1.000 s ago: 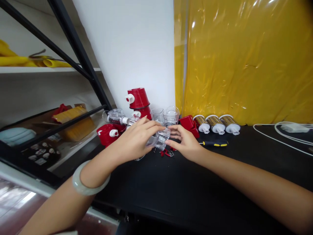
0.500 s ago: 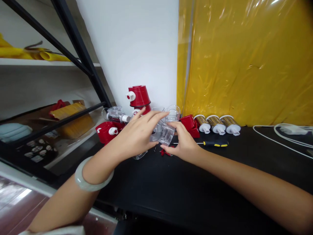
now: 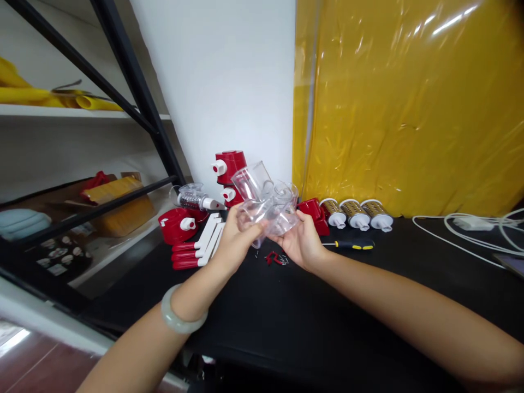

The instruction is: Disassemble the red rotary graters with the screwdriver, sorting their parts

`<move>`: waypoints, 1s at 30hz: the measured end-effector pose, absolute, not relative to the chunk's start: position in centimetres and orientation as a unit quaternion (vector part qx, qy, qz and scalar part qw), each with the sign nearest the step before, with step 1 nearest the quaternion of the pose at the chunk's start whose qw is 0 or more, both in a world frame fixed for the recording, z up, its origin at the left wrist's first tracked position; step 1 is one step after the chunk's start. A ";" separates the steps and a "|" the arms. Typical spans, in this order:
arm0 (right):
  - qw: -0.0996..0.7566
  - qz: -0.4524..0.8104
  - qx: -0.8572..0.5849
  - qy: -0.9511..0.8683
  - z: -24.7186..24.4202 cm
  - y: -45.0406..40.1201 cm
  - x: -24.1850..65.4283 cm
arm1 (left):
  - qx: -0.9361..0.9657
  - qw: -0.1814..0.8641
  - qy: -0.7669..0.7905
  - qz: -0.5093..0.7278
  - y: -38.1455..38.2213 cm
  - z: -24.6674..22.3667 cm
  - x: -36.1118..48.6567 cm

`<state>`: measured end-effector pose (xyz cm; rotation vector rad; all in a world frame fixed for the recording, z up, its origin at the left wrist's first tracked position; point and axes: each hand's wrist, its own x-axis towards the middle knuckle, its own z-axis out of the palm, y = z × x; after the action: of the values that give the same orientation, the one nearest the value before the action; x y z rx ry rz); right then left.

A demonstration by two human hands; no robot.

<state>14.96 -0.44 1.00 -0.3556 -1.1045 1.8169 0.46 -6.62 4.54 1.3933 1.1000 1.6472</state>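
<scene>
Between both hands, above the black table, are clear plastic grater housings (image 3: 268, 210) with round openings. They overlap, so I cannot tell how many are held. My left hand (image 3: 235, 237) grips the near left side, thumb across the front. My right hand (image 3: 301, 243) supports the right side from below, fingers partly hidden behind the clear plastic. A clear cylindrical section (image 3: 251, 180) points up and left. Under the hands lie small red pieces (image 3: 274, 258) and some tiny screw-like bits. Left of my left hand are white cranks with red grips (image 3: 198, 248).
Red bases with white knobs are stacked (image 3: 230, 166) by the wall; another red base (image 3: 176, 226) sits left. Metal grating drums (image 3: 355, 214), a red part (image 3: 313, 214) and a screwdriver (image 3: 354, 244) lie right. White cables (image 3: 470, 221) run farther right; a black-framed shelf (image 3: 158, 136) borders the left.
Both hands have turned the clear plastic, and its cylindrical section now points upward. My left hand has dropped from above it to its near left side, uncovering the white cranks.
</scene>
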 end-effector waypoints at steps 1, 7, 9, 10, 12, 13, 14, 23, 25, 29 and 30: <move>0.472 0.750 -0.147 -0.440 1.0 -0.5 15.0 | 0.555 0.302 0.409 0.658 -6.8 4.5 0.3; 0.474 0.768 -0.140 -0.407 1.3 -1.0 14.7 | 0.650 0.190 0.435 0.593 -7.5 3.5 -0.3; 0.478 0.766 -0.137 -0.407 1.5 -1.2 14.5 | 0.652 0.168 0.435 0.598 -7.6 3.4 -0.1; 0.480 0.764 -0.139 -0.408 1.4 -1.2 14.5 | 0.653 0.136 0.428 0.610 -7.6 3.4 0.0; 0.481 0.759 -0.147 -0.414 1.3 -1.1 14.6 | 0.675 0.095 0.441 0.584 -7.6 3.4 -0.1; 0.482 0.754 -0.151 -0.420 1.1 -1.1 14.8 | 0.688 0.090 0.454 0.560 -7.6 3.4 -0.3; 0.481 0.749 -0.154 -0.428 0.9 -1.0 15.0 | 0.695 0.090 0.463 0.543 -7.7 3.4 -0.4; 0.428 0.596 -0.220 -0.643 -1.5 0.4 17.7 | 0.672 0.173 0.429 0.578 -5.9 3.1 -1.9; 0.393 0.503 -0.246 -0.730 -1.7 1.0 19.8 | 0.650 0.244 0.389 0.605 -5.0 3.3 -2.4; 0.276 0.258 -0.294 -0.878 -1.2 2.1 25.6 | 0.644 0.361 0.341 0.581 -3.4 3.8 -3.1; 0.251 0.201 -0.312 -0.894 -1.2 2.3 27.0 | 0.646 0.364 0.335 0.580 -3.2 4.0 -3.1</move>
<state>26.98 2.33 -1.16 -0.8501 -2.4322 0.5460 -3.08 -3.15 3.97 1.6627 0.8630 1.4931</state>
